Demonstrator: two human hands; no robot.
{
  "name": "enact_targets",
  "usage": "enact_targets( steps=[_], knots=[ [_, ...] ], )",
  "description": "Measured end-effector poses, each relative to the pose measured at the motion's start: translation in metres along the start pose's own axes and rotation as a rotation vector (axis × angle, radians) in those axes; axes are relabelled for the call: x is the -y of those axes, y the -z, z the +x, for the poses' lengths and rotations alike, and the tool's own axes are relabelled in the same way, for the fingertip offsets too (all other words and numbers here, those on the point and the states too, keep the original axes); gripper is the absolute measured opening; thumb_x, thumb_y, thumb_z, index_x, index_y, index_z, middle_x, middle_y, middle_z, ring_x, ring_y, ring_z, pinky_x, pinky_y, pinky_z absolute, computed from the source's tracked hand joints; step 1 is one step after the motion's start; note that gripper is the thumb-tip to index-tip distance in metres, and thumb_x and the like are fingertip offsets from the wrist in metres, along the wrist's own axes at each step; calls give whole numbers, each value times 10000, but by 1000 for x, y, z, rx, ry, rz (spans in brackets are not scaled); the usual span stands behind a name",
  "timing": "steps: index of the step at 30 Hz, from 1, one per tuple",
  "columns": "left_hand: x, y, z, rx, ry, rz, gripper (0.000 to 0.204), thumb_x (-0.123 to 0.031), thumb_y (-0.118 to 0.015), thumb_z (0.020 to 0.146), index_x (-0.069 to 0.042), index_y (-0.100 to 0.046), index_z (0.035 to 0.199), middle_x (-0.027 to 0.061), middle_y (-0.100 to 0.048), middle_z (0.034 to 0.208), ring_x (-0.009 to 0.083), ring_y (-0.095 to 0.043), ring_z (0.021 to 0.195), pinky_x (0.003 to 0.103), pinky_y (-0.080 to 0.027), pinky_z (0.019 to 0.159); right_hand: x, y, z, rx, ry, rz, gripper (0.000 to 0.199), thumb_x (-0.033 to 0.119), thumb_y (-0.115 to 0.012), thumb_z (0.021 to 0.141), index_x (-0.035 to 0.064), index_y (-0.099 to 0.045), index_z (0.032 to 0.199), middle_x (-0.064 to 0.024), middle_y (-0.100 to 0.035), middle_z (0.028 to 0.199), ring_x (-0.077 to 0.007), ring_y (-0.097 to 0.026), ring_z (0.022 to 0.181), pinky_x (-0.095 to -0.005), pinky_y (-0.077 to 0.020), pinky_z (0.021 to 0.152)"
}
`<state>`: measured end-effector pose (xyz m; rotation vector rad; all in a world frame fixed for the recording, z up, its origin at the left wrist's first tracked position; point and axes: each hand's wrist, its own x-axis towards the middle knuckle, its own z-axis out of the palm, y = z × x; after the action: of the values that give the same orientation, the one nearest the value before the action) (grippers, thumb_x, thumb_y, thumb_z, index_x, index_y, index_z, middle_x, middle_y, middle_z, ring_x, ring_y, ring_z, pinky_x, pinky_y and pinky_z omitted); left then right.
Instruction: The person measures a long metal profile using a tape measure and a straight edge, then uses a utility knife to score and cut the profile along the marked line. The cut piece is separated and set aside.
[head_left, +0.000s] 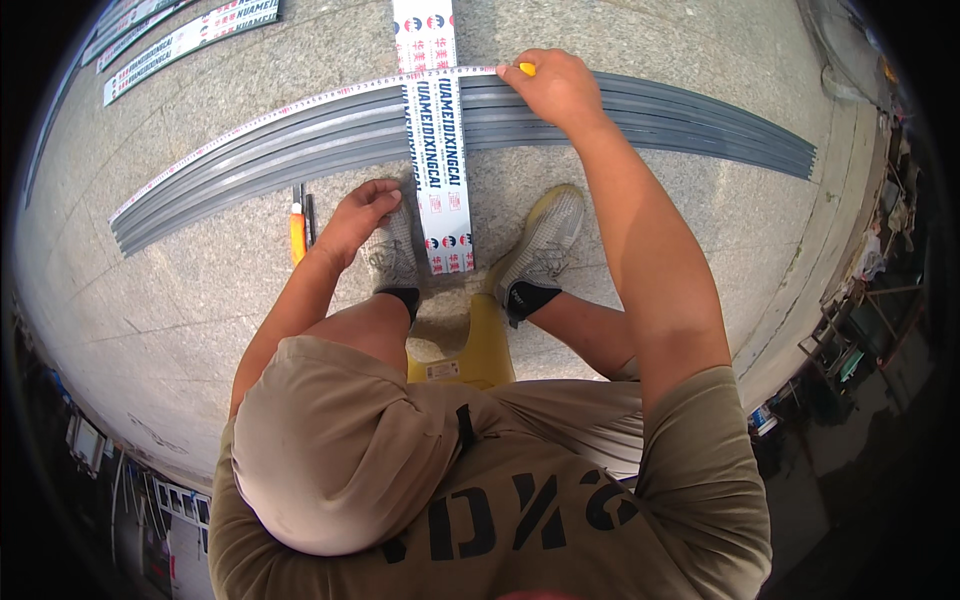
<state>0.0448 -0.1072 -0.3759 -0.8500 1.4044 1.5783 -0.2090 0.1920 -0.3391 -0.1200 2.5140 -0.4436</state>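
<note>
My right hand is closed around a tape measure, a small yellow part of it showing by the thumb. The white tape blade stretches left from that hand along the far edge of several grey metal profiles lying side by side. Across them runs a pair of white film-wrapped strips, and the blade passes over these. My left hand hovers above my left shoe, fingertips bent toward the thumb; whatever they pinch, if anything, is hidden.
A yellow-orange utility knife and a thin dark pen-like tool lie on the stone floor left of my left hand. More wrapped strips rest at the far left. Between my legs stands a yellow stool. Clutter lines the right side.
</note>
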Motion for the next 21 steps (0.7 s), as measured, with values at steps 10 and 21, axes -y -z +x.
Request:
enact_targets(
  steps=[10,21],
  knots=[
    [7,2,-1,-11,-12,-26,494,-328,-720,1140,-78,-651,1561,45,-742,1398,198,-700,1336,368,-512,1144,-2,1,0,21,-1,8,478,604,-764,1024,178,-889,1200,-115,-842,1179,-349,-775,1156,-512,-624,958],
    [34,12,-7,-189,-131,-4,410,-210,-741,1110,0,-697,1460,52,-776,1238,142,-719,1133,309,-563,1024,0,19,-15,29,110,0,479,597,-746,1033,158,-890,1161,-148,-831,1042,-351,-790,1014,-483,-609,913]
  ],
)
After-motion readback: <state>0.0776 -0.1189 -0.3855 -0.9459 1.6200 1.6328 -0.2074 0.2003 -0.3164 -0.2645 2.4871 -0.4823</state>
